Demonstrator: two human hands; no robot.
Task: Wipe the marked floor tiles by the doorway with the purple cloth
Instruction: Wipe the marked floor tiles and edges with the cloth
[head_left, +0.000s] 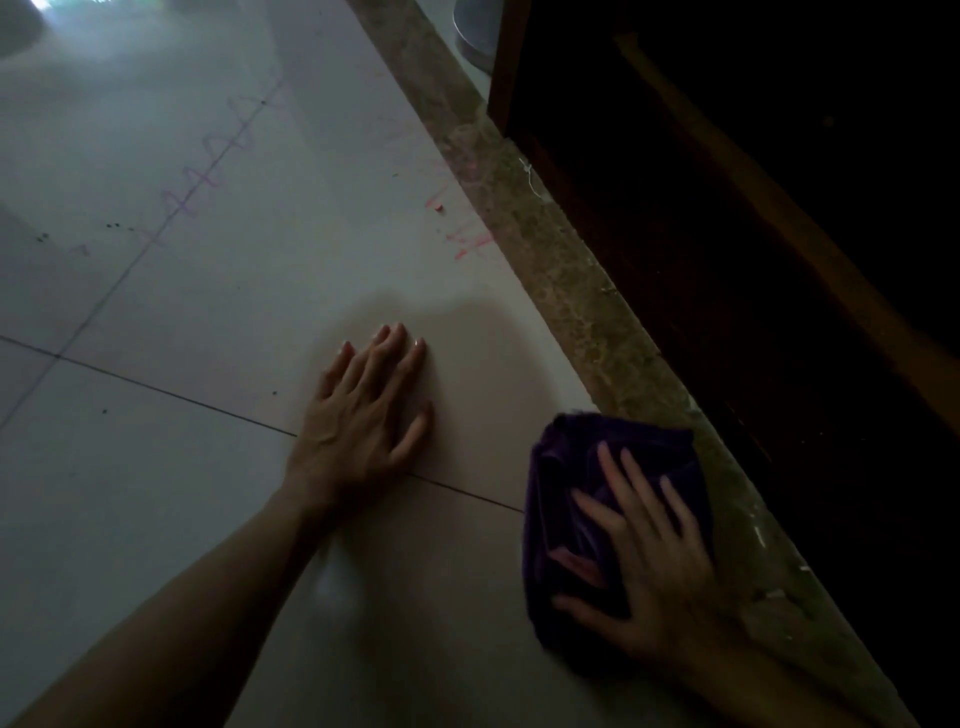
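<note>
The purple cloth (582, 462) lies bunched on the pale floor tiles (208, 312) beside the stone threshold. My right hand (644, 566) presses flat on top of it, fingers spread. My left hand (363, 410) rests flat on the bare tile to the cloth's left, holding nothing. Red scribbles (462, 234) mark the tile farther ahead, next to the threshold. A faint purple zigzag line (208, 176) runs along a grout line at the upper left.
A mottled stone threshold strip (561, 280) runs diagonally from top centre to bottom right. A dark wooden door (727, 208) stands beyond it on the right. Small dark specks (111, 226) dot the tiles at left. A grey round object (475, 31) sits at the top.
</note>
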